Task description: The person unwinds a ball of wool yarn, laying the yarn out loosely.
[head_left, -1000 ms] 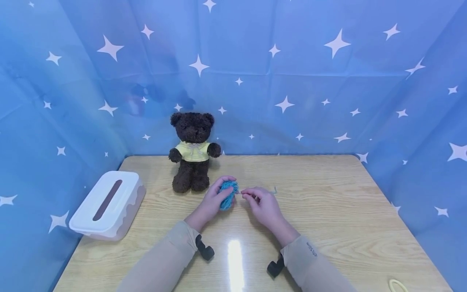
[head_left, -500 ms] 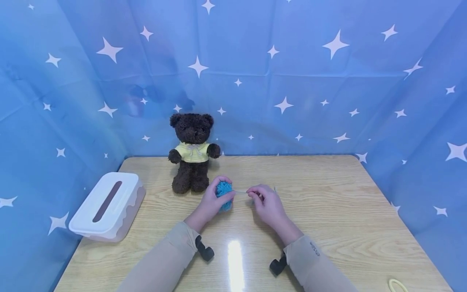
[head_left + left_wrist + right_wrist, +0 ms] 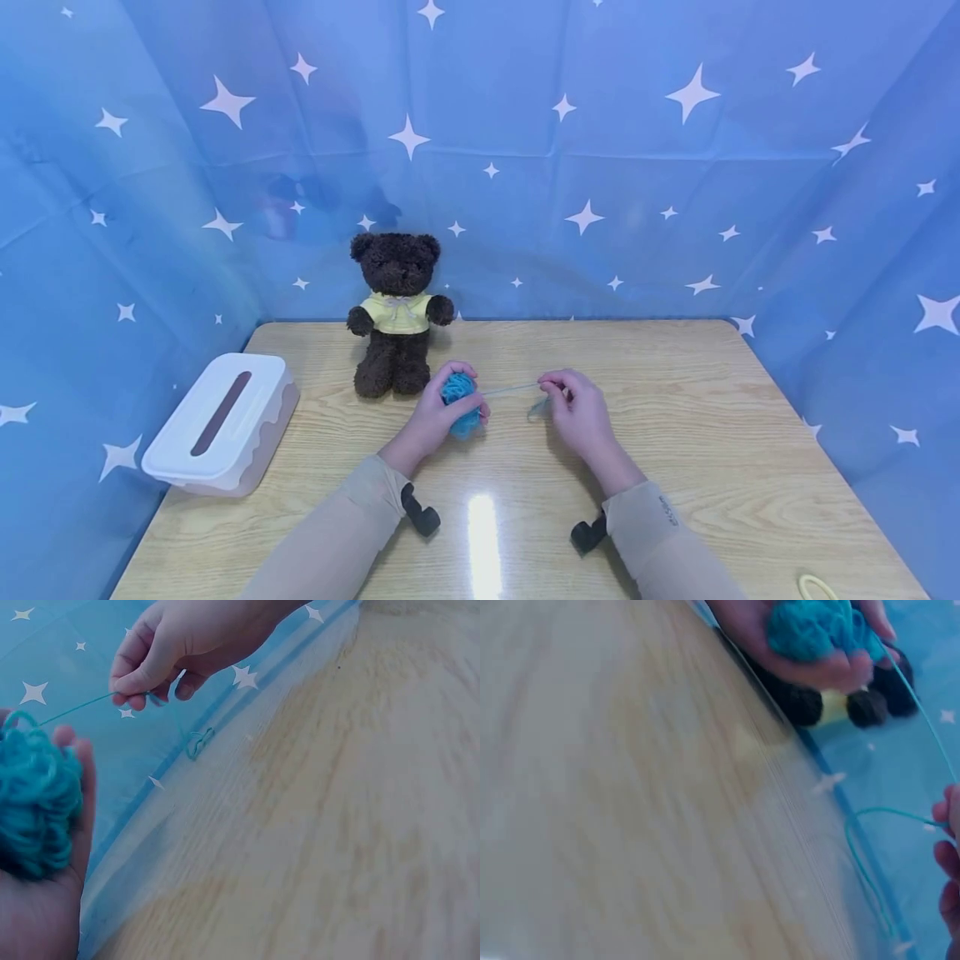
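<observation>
A teal ball of yarn point(image 3: 459, 390) sits in my left hand point(image 3: 432, 421), whose fingers and thumb curl round it. From the ball a single strand point(image 3: 512, 389) runs taut to my right hand point(image 3: 582, 414), pinched between thumb and forefinger. Beyond the pinch, a loose curled tail point(image 3: 198, 742) dangles, as the left wrist view shows. In the right wrist view the ball of yarn point(image 3: 817, 630) rests in the left palm, and the tail point(image 3: 859, 847) loops down from the right fingertips point(image 3: 952, 817).
Behind the left hand a dark brown teddy bear point(image 3: 395, 317) in a yellow hoodie stands on the wooden table point(image 3: 712, 442). A white lidded box point(image 3: 217, 421) with a slot is at the left edge. A pale yellow ring point(image 3: 817, 586) lies at the front right.
My right hand has moved right and away from the ball, drawing out a longer strand. The left hand stays nearly in place, with the ball turned slightly in its grip.
</observation>
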### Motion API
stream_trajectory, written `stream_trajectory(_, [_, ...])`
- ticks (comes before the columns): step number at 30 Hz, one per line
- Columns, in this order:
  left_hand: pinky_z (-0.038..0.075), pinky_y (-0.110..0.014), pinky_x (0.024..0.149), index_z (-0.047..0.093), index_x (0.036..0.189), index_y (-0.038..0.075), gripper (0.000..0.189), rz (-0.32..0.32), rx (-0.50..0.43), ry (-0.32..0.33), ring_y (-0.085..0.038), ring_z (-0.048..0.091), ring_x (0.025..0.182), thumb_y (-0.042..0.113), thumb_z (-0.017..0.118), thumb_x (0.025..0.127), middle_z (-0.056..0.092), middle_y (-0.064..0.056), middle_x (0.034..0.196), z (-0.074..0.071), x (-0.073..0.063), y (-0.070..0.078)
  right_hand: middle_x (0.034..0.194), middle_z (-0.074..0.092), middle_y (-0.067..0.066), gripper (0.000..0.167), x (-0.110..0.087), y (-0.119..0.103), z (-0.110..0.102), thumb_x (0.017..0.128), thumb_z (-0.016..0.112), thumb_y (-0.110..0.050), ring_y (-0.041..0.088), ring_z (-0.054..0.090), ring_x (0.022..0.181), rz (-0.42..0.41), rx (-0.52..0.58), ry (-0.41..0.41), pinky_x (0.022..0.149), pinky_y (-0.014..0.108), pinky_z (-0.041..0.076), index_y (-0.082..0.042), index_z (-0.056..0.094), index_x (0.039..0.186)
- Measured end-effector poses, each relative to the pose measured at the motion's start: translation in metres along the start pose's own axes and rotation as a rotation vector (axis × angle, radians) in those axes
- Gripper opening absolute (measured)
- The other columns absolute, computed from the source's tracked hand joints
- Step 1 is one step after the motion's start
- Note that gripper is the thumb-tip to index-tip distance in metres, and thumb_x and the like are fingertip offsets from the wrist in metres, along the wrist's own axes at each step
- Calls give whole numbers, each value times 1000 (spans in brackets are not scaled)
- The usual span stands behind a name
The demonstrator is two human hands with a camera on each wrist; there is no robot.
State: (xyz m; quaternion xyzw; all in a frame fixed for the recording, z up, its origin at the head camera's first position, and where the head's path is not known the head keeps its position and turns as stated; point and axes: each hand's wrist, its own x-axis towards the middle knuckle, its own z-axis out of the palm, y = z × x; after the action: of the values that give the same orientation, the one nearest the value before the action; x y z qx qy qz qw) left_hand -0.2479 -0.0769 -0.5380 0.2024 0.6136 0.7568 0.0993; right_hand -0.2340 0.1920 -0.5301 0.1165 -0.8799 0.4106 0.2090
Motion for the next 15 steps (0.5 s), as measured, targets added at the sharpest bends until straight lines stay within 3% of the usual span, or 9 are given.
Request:
stream_trajectory(2, [67, -34, 79, 46, 134, -5, 32, -2, 29, 13, -20, 74, 86, 5, 64, 109, 64, -7, 107, 0, 0, 0, 100, 79, 7, 7, 1, 6, -4, 104, 75, -5, 6, 54, 74, -6, -7, 35, 62, 19, 47, -8, 81, 103])
stream_trajectory(8, [60, -25, 98, 51, 129, -1, 30, 10, 85, 42, -22, 73, 117, 7, 69, 107, 72, -17, 135, -1, 0, -2, 98, 80, 11, 8, 4, 21, -15, 103, 73, -1, 4, 54, 73, 20, -12, 93, 63, 15, 44, -5, 80, 102])
stream_trajectory(10, [60, -26, 97, 49, 132, -3, 33, 8, 88, 44, -20, 74, 115, 6, 69, 106, 73, -18, 130, -2, 1, -2, 99, 80, 11, 7, 5, 26, -19, 104, 73, -2, 4, 54, 74, 49, -19, 93, 63, 14, 44, -5, 80, 103])
stream_trajectory(13, [61, -27, 92, 47, 136, -6, 41, 10, 115, 62, -14, 72, 102, 7, 70, 105, 70, -9, 117, -2, 1, -2, 101, 80, 12, 8, 6, 31, -25, 105, 73, -4, 6, 54, 74, 88, -22, 86, 61, 15, 44, -5, 80, 105])
stream_trajectory(15, [64, -30, 90, 43, 140, -8, 45, 2, 80, 51, -13, 72, 96, 7, 69, 106, 68, -6, 110, -1, 1, -1, 102, 80, 12, 8, 6, 34, -29, 106, 72, -5, 7, 54, 73, 106, -31, 83, 60, 16, 44, -5, 80, 105])
